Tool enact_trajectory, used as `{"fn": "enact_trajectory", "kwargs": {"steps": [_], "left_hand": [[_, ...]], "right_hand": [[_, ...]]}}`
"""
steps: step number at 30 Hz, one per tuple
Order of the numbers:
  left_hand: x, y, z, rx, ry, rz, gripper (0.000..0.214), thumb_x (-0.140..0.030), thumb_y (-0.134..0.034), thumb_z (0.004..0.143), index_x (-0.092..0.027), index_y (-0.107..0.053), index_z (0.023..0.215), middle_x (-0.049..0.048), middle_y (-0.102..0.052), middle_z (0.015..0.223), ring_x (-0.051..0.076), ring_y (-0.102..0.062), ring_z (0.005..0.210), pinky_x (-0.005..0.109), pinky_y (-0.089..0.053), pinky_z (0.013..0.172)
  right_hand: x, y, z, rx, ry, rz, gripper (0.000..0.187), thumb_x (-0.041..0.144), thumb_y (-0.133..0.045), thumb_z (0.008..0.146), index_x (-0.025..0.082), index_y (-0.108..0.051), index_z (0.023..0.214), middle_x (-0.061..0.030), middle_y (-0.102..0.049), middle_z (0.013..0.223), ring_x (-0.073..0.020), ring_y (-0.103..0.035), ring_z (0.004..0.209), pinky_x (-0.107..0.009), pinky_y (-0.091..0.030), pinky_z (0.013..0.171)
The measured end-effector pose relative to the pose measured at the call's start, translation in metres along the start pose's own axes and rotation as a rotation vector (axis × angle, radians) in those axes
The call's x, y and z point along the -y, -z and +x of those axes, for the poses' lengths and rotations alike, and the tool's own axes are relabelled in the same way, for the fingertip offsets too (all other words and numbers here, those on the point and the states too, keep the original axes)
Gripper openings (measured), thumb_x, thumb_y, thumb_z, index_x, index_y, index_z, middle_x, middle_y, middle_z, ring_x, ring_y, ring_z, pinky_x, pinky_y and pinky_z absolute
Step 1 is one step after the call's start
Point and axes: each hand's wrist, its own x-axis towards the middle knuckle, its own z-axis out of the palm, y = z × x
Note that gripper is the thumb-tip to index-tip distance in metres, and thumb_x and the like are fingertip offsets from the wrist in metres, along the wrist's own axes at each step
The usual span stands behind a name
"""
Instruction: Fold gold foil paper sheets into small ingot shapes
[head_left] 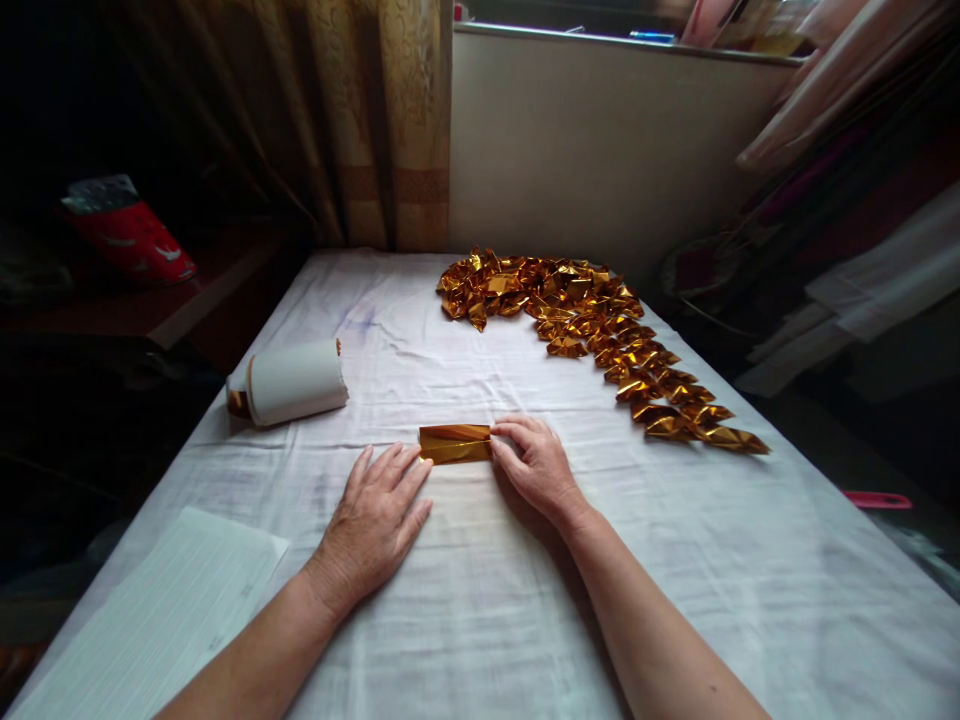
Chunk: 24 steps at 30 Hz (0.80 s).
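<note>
A small rectangle of shiny gold foil paper lies on the white cloth between my hands, with a lengthwise crease or edge along its middle. My left hand rests flat, fingers stretched out, its fingertips at the paper's left end. At the right end, my right hand pinches the paper's edge between thumb and fingers. Beyond, at the back right, many folded gold foil pieces lie in a heap that trails toward the right table edge in overlapping rows.
A white roll with gold showing at its end lies at the left. A pale lined sheet is at the front left. The white cloth covers the table, which meets a wall and a curtain. A red container stands further left.
</note>
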Motion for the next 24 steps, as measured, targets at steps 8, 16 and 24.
{"fn": "enact_trajectory", "kwargs": {"steps": [8,16,24], "left_hand": [[0.0,0.0,0.0,0.003,0.005,-0.003,0.041,-0.032,-0.045,0.096,-0.019,-0.057,0.133,0.0125,-0.056,0.14,0.029,-0.048,0.131,0.054,-0.029,0.115],[-0.003,0.01,0.005,-0.131,-0.051,-0.078,0.036,-0.022,-0.048,0.093,-0.019,-0.059,0.127,0.0134,-0.058,0.133,0.027,-0.05,0.127,0.048,-0.038,0.111],[-0.009,0.018,0.006,-0.319,-0.037,-0.122,0.045,-0.018,-0.053,0.091,-0.027,-0.054,0.135,0.0108,-0.058,0.129,0.026,-0.053,0.123,0.043,-0.044,0.104]], "right_hand": [[0.005,0.006,-0.002,0.067,-0.012,0.178,0.011,0.023,-0.059,0.077,0.023,-0.066,0.085,-0.003,-0.072,0.092,-0.0199,-0.064,0.088,-0.035,-0.049,0.083],[0.011,0.001,-0.002,0.018,-0.17,0.399,0.024,0.027,-0.057,0.072,0.022,-0.06,0.095,0.0025,-0.063,0.072,-0.0129,-0.058,0.062,-0.025,-0.047,0.06],[0.025,-0.007,0.001,-0.13,-0.222,0.58,0.019,0.036,-0.06,0.078,0.021,-0.059,0.09,0.001,-0.064,0.073,-0.0136,-0.061,0.065,-0.024,-0.049,0.059]]}}
